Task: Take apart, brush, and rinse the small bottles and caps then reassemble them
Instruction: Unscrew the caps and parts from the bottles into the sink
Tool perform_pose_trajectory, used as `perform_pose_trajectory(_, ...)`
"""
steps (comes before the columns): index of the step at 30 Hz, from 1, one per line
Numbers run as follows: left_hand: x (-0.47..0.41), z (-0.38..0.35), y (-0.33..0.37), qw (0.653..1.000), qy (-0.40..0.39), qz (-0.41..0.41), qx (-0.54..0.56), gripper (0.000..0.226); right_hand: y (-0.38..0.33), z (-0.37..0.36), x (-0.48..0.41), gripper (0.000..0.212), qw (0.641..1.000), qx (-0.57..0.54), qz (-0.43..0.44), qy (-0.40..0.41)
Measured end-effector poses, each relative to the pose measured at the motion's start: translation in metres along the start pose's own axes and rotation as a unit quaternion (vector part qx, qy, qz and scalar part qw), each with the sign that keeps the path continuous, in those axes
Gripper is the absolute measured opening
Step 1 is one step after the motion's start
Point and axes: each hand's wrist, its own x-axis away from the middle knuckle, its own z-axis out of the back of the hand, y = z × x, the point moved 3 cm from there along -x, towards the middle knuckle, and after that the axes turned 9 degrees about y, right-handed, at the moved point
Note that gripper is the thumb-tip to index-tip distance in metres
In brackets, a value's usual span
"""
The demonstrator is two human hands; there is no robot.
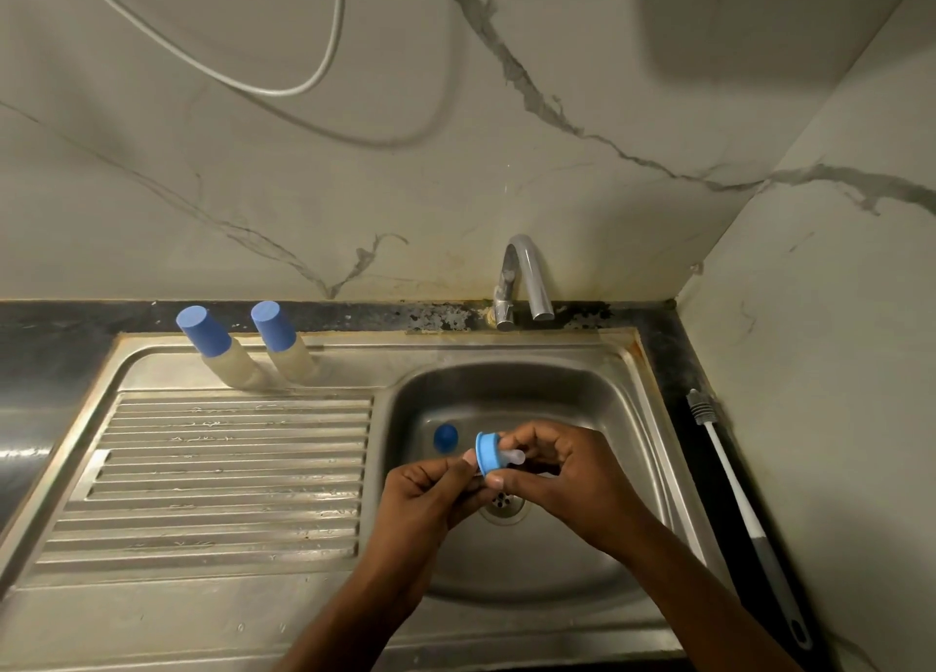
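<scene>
Both hands are over the sink basin (582, 403). My left hand (430, 494) pinches the left side of a light blue collar piece (490, 452) with a clear nozzle (512, 456) sticking out to the right. My right hand (562, 469) grips the nozzle end, its fingers curled round it. A dark blue cap (445, 437) lies on the basin floor, left of the hands. Two small clear bottles with blue caps (202, 337) (273, 327) stand at the back of the drainboard. Whatever else the hands hold is hidden.
A chrome faucet (521, 281) rises behind the basin. A long brush with a white and grey handle (744, 509) lies on the dark counter to the right. The ribbed drainboard (228, 474) spans the left. The drain (501, 507) sits under the hands. Marble walls close the back and right.
</scene>
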Motion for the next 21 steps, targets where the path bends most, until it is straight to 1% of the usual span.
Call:
perform_pose_trajectory(3,0.002,-0.001,0.003,1.0,0.005,-0.014,-0.004,0.038,-0.002,0.0,0.0,0.041,0.999,-0.024,0.0,0.025)
perform_pose_trajectory(5,0.004,-0.001,0.004,1.0,0.007,-0.02,-0.009,0.035,-0.003,0.001,0.0,0.046,0.999,-0.036,-0.006,0.033)
perform_pose_trajectory(8,0.004,0.0,0.006,0.999,0.014,-0.027,-0.018,0.028,-0.004,0.0,0.0,0.039,0.999,-0.028,0.0,0.033)
perform_pose_trajectory(11,0.004,0.0,0.007,0.999,0.013,-0.029,-0.013,0.025,-0.008,-0.003,0.0,0.034,0.998,-0.055,0.007,0.029)
perform_pose_trajectory(17,0.007,0.0,0.009,0.997,0.016,-0.071,-0.036,0.025,-0.014,-0.006,-0.005,0.033,0.999,-0.044,0.019,-0.003)
perform_pose_trajectory(21,0.005,0.002,0.018,0.995,0.01,-0.092,-0.048,0.024,-0.019,-0.009,-0.006,0.036,0.999,-0.025,0.037,0.0)
